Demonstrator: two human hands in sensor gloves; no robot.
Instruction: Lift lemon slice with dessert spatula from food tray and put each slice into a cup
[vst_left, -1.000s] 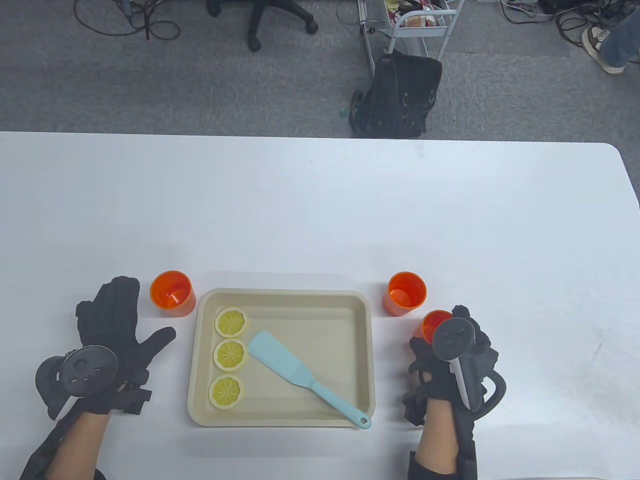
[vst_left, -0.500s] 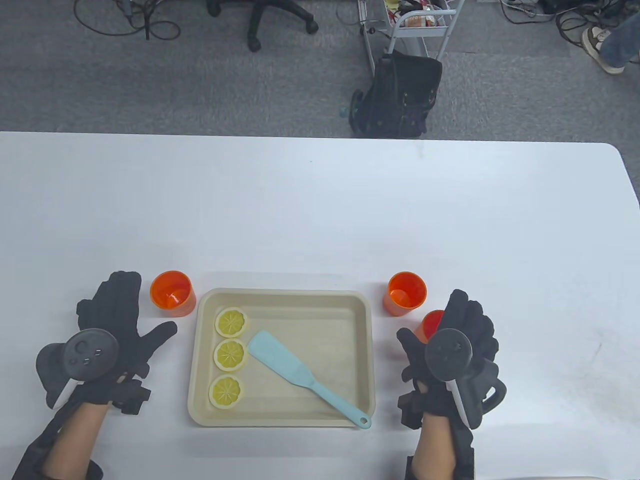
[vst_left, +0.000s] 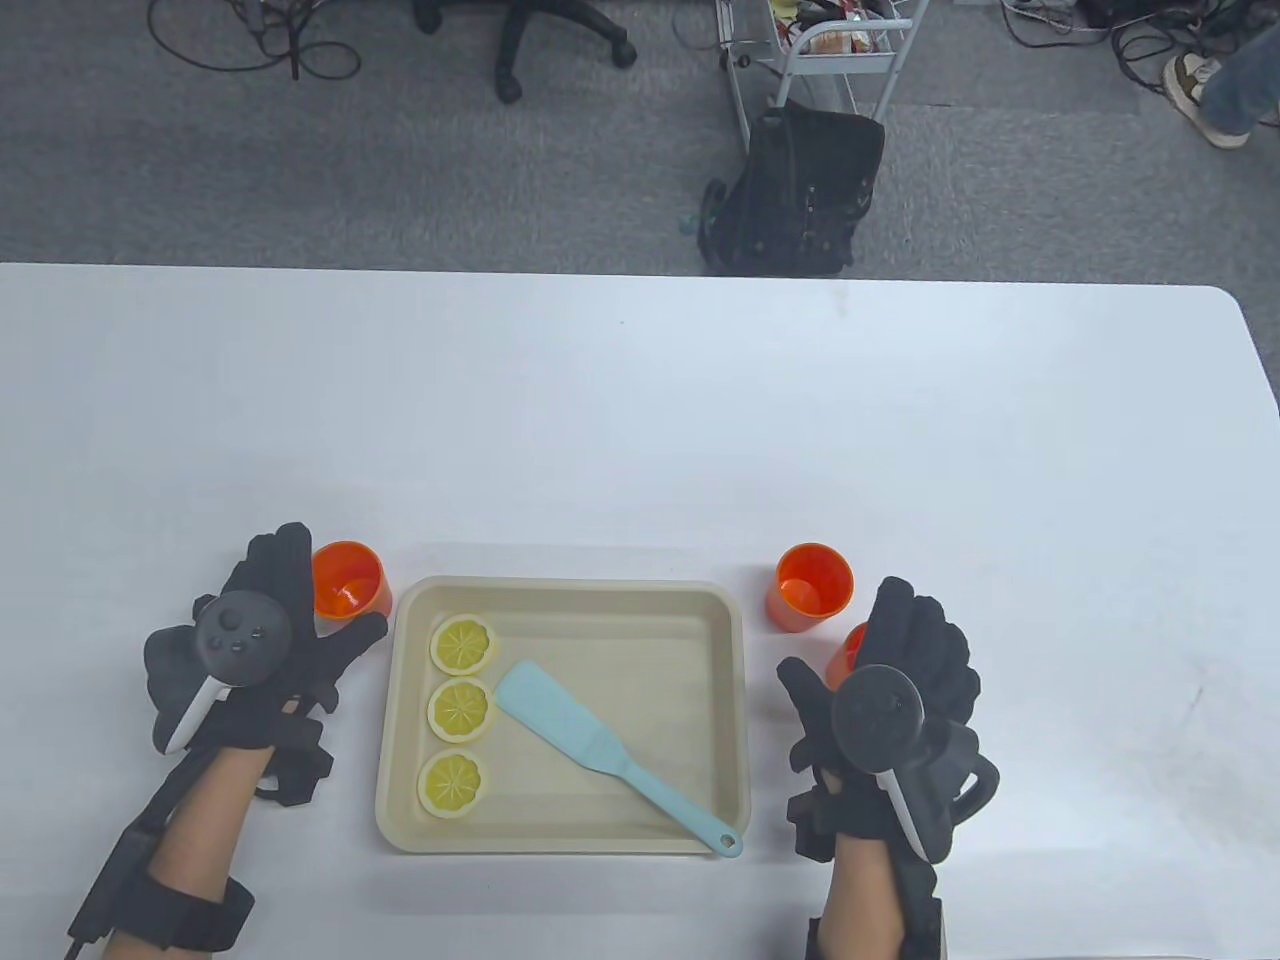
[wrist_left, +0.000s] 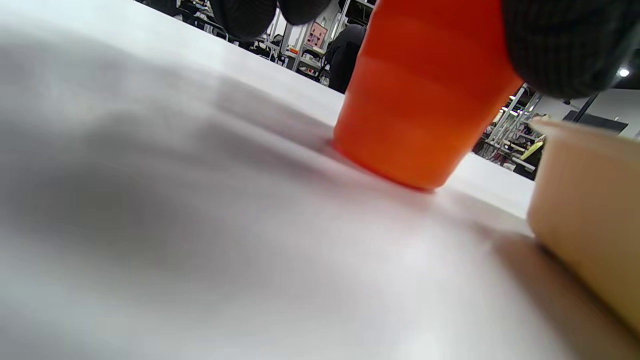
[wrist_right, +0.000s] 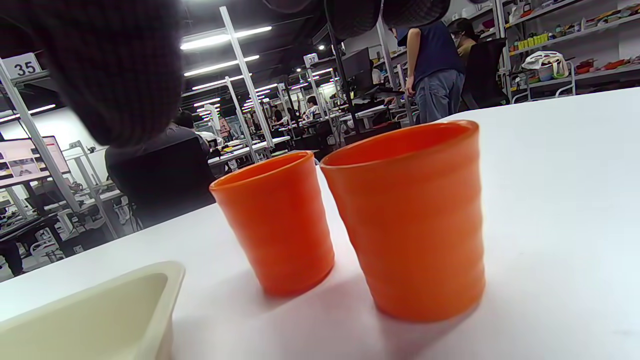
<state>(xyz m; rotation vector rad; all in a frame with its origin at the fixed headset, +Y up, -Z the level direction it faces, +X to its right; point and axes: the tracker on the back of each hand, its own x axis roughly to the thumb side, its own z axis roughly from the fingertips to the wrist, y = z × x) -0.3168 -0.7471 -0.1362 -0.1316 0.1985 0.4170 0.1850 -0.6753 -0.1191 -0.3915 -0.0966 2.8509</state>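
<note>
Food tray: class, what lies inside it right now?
Inside the food tray: three lemon slices in a column on its left side, and a blue dessert spatula lying diagonally. What lies under the spatula blade is hidden.

Orange cups (vst_left: 348, 581), yellow lemon slices (vst_left: 463, 645), a pale-blue spatula (vst_left: 560, 722), a beige tray (vst_left: 570, 596), black gloves (vst_left: 285, 640).

Near orange cup (vst_left: 853, 652) on the right mostly hidden under the right hand (vst_left: 900, 720); only a small part of the rim visible at 10 o'clock of that hand. Left cup (vst_left: 348, 581) partly covered at its 9 o'clock side by fingers of the left hand (vst_left: 262, 650); contact not possible to tell. In left wrist view, cup (wrist_left: 425, 95) top cut off by the upper edge, table (wrist_left: 150, 225) blurred, food tray (wrist_left: 590, 200) cut off at 3 o'clock. In right wrist view, tray (wrist_right: 100, 315) cut off at the bottom edge.
</note>
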